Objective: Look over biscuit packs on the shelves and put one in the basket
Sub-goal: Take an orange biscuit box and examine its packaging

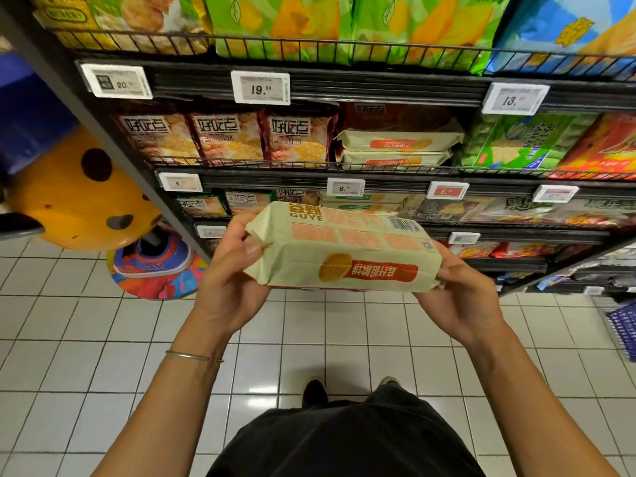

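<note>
- Biscuit pack (344, 251) held level, in the air before the shelves (395, 182)
- Left grip (234, 280) and right grip (461, 297) each clasp one end
- Judged light, wrapper slippery, contents brittle: hold by the ends, no squeezing

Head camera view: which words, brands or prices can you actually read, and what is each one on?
"GUYE": cream biscuit pack, held.
"好吃点": brown bags.
"19.99": middle upper price tag.
"20.": left upper tag, decimals blurred.
"13.": right upper tag, decimals blurred.
"6.": white tag and red tag, decimals blurred.
"4.": small left tag.
Unreadable: the pack's orange banner, barcode digits, lower tags.
</note>
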A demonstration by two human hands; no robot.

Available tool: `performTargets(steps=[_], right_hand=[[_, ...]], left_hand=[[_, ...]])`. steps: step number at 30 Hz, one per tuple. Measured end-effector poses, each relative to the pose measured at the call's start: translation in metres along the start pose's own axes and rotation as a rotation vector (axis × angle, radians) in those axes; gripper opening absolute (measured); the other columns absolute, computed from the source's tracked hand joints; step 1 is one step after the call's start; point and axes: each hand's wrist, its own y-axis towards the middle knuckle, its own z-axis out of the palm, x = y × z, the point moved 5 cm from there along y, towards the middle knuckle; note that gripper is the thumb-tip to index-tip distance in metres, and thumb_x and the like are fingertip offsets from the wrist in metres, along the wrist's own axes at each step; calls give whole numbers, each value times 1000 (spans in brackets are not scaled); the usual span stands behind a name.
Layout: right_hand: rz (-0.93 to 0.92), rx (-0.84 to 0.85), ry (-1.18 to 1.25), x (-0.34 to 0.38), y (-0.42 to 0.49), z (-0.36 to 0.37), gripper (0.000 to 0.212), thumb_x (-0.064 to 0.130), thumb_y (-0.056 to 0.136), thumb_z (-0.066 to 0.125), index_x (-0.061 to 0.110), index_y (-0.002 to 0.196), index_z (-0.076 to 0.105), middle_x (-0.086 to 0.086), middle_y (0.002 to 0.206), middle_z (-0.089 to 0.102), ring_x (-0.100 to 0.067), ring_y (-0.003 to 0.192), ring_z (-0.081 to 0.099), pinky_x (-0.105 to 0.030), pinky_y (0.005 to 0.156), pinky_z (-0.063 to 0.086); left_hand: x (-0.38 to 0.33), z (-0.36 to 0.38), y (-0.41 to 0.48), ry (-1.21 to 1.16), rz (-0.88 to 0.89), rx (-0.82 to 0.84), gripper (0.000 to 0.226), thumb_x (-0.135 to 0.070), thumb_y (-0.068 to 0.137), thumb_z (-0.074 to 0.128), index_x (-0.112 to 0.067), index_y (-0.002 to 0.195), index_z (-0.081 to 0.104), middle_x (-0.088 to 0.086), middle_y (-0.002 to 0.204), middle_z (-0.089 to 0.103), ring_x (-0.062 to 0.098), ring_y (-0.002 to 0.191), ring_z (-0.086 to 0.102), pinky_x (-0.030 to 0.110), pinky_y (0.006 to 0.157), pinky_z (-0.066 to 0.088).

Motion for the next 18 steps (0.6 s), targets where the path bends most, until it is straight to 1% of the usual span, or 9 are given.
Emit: performTargets(steps=[2,5,7,9,10,11,12,15,18], right_hand=[[2,3,7,0,0,-2,97,5,63,63,-9,153,31,-34,156,38,-49,140,40,-56,124,17],[15,13,44,-2,2,-1,103,10,53,83,-5,147,43,-29,149,49,-46,138,45,-51,121,26],[25,-1,84,-5,3,-1,110,13,52,86,-4,151,41,-26,150,48,-43,139,46,-48,122,25],[40,4,131,-8,3,0,113,13,55,85,-2,156,37,-26,155,44,-41,140,45,-47,124,22],[47,17,148,-10,3,0,110,14,57,84,-1,156,38,-25,154,45,-40,140,47,-46,123,23],[52,25,162,-11,3,0,106,15,59,83,-1,155,40,-25,153,48,-39,138,50,-45,121,26],[57,29,175,-12,3,0,101,15,62,82,0,154,43,-24,152,50,-38,137,53,-45,119,29],[59,24,210,-14,1,0,84,15,66,80,5,145,57,-22,149,55,-36,133,58,-42,114,42],[60,-10,196,-15,0,-2,78,18,67,81,6,141,62,-21,148,58,-35,128,63,-39,103,55]], left_hand=[[-2,3,0,24,-8,0,39,-8,71,60,-12,109,54,18,123,59,38,115,57,39,83,59],[-3,6,1,33,-14,11,66,-13,55,91,-12,107,51,18,121,57,40,114,55,37,78,61],[-5,8,-1,39,-7,23,72,-23,55,99,-13,106,50,18,120,59,37,110,60,36,73,62],[-5,7,-1,52,3,24,60,-11,64,91,-12,108,50,20,121,59,31,99,68,31,64,62],[-6,8,-1,67,7,22,50,-3,71,79,-12,109,49,22,123,57,29,95,70,30,59,62],[-6,9,-1,99,9,22,43,-1,75,69,-13,110,49,25,126,54,31,95,70,30,57,62],[-6,8,-1,137,13,18,40,-4,75,66,-13,111,49,26,129,52,35,100,67,33,57,62],[-5,6,1,199,23,-2,44,-14,74,68,-14,114,50,27,132,51,44,114,54,41,68,62],[-5,6,2,215,28,-27,42,-11,75,70,-12,114,52,25,124,57,41,106,59,39,68,60]])
